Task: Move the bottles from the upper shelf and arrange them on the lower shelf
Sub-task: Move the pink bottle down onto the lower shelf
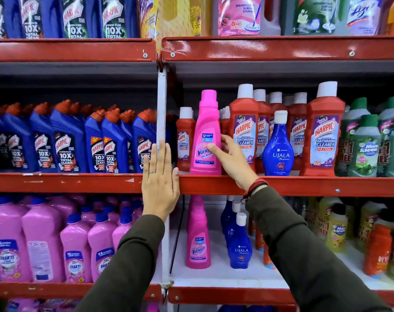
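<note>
A pink Vanish bottle [205, 122] stands upright at the front of the upper shelf [304, 184]. My right hand [233, 157] wraps its lower right side, thumb across the label and fingers behind it. A blue Ujala bottle [278, 147] stands further right on the same shelf. On the lower shelf [214, 275] stand another pink Vanish bottle [198, 239] and several blue Ujala bottles [238, 244]. My left hand [160, 181] rests flat and empty, fingers together, against the white upright post [161, 104] and the shelf's red edge.
Red Harpic bathroom cleaner bottles [244, 131] crowd behind and beside the Vanish bottle. Blue Harpic bottles [67, 140] fill the left bay, pink Shakti bottles [43, 242] sit below them. Green Max Kleen bottles [367, 145] are at the right. White floor shows in front of the lower shelf's bottles.
</note>
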